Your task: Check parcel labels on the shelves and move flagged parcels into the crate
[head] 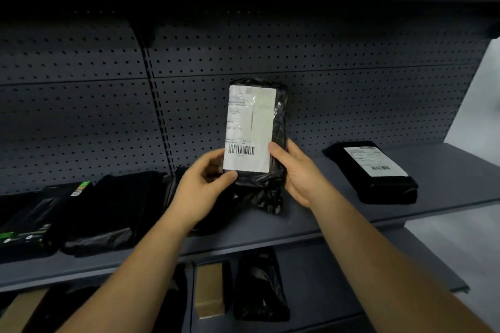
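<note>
At the far left of the shelf [324, 227] lay a dark box with green markings [40, 222], and beside it a few black bagged parcels [108, 213] whose labels did not show. Next came the left hand [201, 188], its thumb pinching the lower left corner of the held parcel [280, 127], a black plastic bag stood upright above the shelf with its white label [250, 121] facing the camera. The right hand [297, 173] gripped the lower right edge, thumb on the label's margin. Further right, well apart, another labelled parcel [378, 173] lay flat on the shelf.

The step in hand appeared to be reading the label. To do it well, the thumbs should stay off the barcode and the printed lines, and the bag should tilt slightly, since glare streaked the label's middle and blurred the text. The print was too small to tell whether the parcel was flagged. No crate was in view, so it would have to be found before any move.
</note>
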Demonstrator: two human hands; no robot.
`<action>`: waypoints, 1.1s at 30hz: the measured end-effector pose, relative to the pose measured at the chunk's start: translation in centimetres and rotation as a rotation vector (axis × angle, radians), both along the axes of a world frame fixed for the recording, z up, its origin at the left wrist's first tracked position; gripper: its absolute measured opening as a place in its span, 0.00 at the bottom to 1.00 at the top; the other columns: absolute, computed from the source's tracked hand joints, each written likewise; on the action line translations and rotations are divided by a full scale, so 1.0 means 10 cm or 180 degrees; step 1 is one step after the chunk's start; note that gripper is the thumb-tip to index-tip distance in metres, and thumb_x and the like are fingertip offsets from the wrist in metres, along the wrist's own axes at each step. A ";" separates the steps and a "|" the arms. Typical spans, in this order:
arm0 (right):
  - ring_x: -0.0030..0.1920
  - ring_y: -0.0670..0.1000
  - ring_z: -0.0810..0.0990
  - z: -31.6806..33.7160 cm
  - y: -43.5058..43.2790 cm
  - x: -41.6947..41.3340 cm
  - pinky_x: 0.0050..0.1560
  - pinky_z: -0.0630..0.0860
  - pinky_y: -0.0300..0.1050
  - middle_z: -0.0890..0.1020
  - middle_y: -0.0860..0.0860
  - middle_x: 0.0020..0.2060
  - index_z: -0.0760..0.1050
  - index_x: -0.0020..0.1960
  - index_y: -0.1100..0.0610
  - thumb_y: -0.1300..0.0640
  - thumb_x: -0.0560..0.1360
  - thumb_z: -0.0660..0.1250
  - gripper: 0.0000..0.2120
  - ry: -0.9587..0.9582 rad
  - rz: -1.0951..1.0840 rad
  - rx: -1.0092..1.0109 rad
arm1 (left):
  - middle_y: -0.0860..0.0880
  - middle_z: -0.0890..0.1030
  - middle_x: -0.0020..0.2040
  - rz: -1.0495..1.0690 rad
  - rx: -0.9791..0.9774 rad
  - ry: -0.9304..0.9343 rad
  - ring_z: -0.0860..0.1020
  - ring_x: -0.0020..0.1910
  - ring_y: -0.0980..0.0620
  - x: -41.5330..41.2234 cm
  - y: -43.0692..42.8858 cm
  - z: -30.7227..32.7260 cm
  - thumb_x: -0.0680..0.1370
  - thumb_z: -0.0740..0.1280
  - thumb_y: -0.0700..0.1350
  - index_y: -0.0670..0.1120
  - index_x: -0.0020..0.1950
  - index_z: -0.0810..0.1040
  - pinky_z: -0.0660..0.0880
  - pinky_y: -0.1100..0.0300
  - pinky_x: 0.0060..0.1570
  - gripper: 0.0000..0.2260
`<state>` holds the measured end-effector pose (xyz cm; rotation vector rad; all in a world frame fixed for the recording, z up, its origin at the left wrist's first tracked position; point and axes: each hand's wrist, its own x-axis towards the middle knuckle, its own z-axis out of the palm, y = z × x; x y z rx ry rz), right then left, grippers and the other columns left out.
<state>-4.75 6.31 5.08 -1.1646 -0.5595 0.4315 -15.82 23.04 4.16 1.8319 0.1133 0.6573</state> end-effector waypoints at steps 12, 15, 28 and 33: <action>0.59 0.38 0.78 -0.27 -0.11 0.23 0.64 0.74 0.40 0.75 0.43 0.66 0.60 0.78 0.48 0.63 0.79 0.65 0.30 -0.0340 -0.0364 -0.0655 | 0.51 0.84 0.51 0.0472 -0.0559 0.0175 0.82 0.49 0.55 0.37 -0.16 -0.24 0.74 0.74 0.41 0.51 0.57 0.81 0.77 0.63 0.52 0.13; 0.59 0.36 0.76 -0.39 -0.15 0.33 0.62 0.74 0.39 0.73 0.41 0.66 0.60 0.77 0.41 0.54 0.79 0.66 0.30 -0.0679 -0.0540 -0.1237 | 0.54 0.83 0.53 0.0617 -0.0349 0.0417 0.81 0.50 0.54 0.49 -0.21 -0.35 0.74 0.74 0.42 0.51 0.61 0.79 0.77 0.59 0.55 0.16; 0.71 0.56 0.67 -0.94 -0.26 0.80 0.70 0.68 0.55 0.64 0.54 0.75 0.57 0.79 0.49 0.45 0.81 0.61 0.30 -0.1311 -0.0801 -0.3072 | 0.50 0.83 0.52 0.0952 0.0334 0.1341 0.80 0.50 0.54 1.01 -0.47 -0.82 0.75 0.73 0.44 0.46 0.57 0.82 0.71 0.66 0.51 0.11; 0.71 0.56 0.66 -0.94 -0.29 0.90 0.71 0.66 0.52 0.69 0.55 0.71 0.64 0.77 0.51 0.44 0.80 0.62 0.28 -0.1490 -0.0893 -0.3164 | 0.50 0.83 0.56 0.0912 0.0426 0.1453 0.80 0.55 0.53 1.10 -0.51 -0.81 0.77 0.70 0.45 0.47 0.62 0.81 0.71 0.65 0.56 0.14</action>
